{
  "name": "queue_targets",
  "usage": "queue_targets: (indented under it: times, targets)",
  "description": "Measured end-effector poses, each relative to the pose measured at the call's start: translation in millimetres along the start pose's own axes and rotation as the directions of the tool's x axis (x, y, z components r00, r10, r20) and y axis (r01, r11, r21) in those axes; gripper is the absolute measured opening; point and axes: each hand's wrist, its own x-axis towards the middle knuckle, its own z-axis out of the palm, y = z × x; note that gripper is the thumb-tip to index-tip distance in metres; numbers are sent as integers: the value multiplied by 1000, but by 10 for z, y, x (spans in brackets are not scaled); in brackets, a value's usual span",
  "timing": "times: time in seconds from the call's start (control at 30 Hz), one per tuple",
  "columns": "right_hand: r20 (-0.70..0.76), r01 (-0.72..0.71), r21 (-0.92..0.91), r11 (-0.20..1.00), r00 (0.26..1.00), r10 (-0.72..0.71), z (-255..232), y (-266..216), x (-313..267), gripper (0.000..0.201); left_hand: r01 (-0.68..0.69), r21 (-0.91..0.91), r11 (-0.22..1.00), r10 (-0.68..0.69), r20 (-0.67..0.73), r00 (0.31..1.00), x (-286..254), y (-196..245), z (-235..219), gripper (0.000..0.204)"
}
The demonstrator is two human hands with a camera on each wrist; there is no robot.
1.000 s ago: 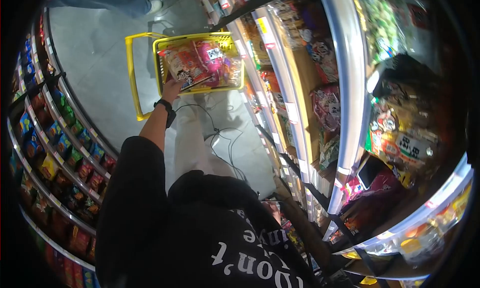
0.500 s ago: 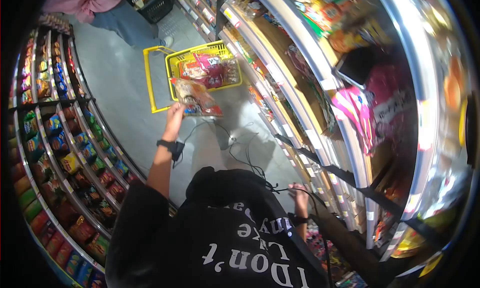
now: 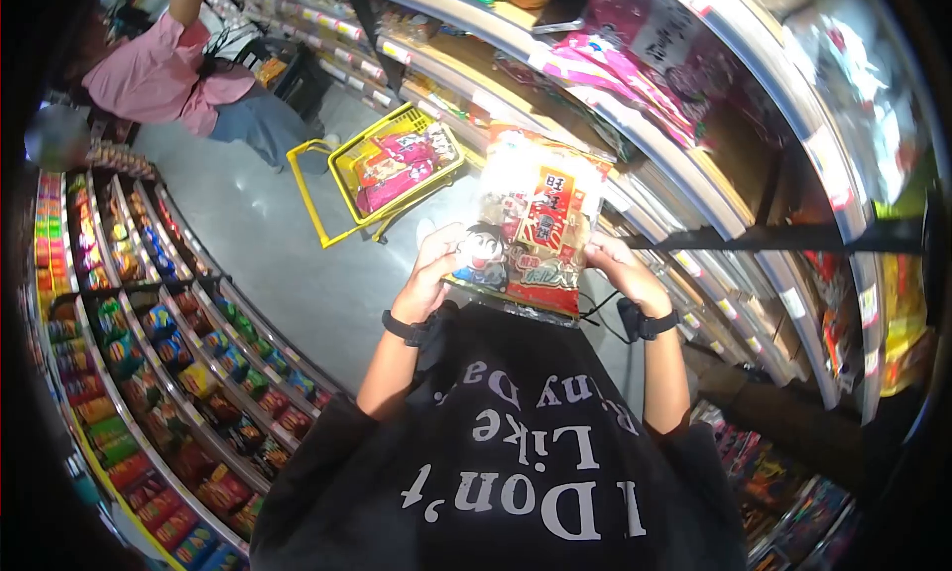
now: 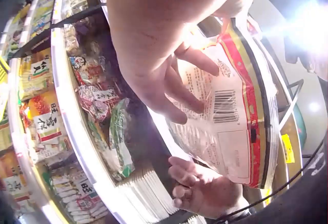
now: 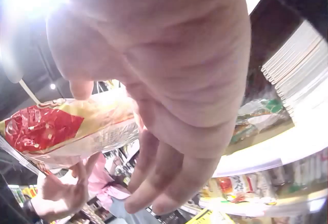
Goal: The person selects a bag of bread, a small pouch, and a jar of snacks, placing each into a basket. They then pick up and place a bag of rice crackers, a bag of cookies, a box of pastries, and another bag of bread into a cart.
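In the head view a large red, cream and clear snack bag (image 3: pixel 545 224) with a cartoon face is up before the chest, its printed front showing. My left hand (image 3: pixel 428 273) grips its left side, thumb in front. Seen from the left wrist, the fingers (image 4: pixel 192 98) spread over the pale back beside a barcode. My right hand (image 3: pixel 630 273) is at the bag's right edge, loosely bent fingers (image 5: pixel 159 178) hanging apart from the bag in the right wrist view. Past the bag, a yellow shopping basket (image 3: pixel 416 196) on the floor has pink and red snack packs (image 3: pixel 402 164) in it.
Packed snack shelves (image 3: pixel 793 298) rise close on the right, with a dark phone (image 3: pixel 561 5) on one. More racks of bagged snacks (image 3: pixel 188 373) curve along the left. A person in pink (image 3: pixel 164 75) stands up the aisle near a black basket (image 3: pixel 288 70).
My left hand has lifted the snack bag out of the yellow basket and up to the chest. My right hand has risen from the lower right to the bag's edge.
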Motion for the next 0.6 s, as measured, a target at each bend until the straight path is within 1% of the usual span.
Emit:
queue_targets:
  times: [0.03,0.07,0.13,0.17,0.27,0.4,0.43,0.47,0.53,0.57,0.6]
  targets:
    - [-35,61,28,998,998,-60,3,101,-46,35,36,-32,999,-34,49,998,4,73,110,58]
    - [-68,121,55,991,991,-117,13,206,-99,35,51,-13,999,-50,51,997,-9,31,103,59]
    - [-205,158,77,984,969,-140,201,115,-206,33,77,26,997,-78,51,996,-40,-43,19,62]
    - [-272,177,85,980,951,-148,259,84,-257,31,104,61,993,-108,74,991,-52,-40,0,64]
    - [-296,172,140,975,947,-124,235,284,-374,26,124,112,986,-137,120,983,-67,-33,57,65]
    - [-415,193,181,964,904,-104,280,406,-487,23,194,150,970,-220,188,957,-9,38,186,64]
    - [-430,173,170,970,899,-85,243,510,-501,24,173,178,969,-206,184,961,12,35,217,62]
    - [-432,180,201,963,899,-78,240,575,-542,24,182,184,966,-217,192,957,20,37,227,60]
    - [-434,192,258,947,899,-64,328,412,-599,25,198,195,961,-237,209,949,33,35,248,56]
    - [-432,175,294,940,901,-33,334,447,-636,31,199,185,962,-236,205,950,30,33,271,48]
    - [-438,172,305,937,899,-23,361,419,-668,34,204,204,958,-245,203,948,30,37,285,46]
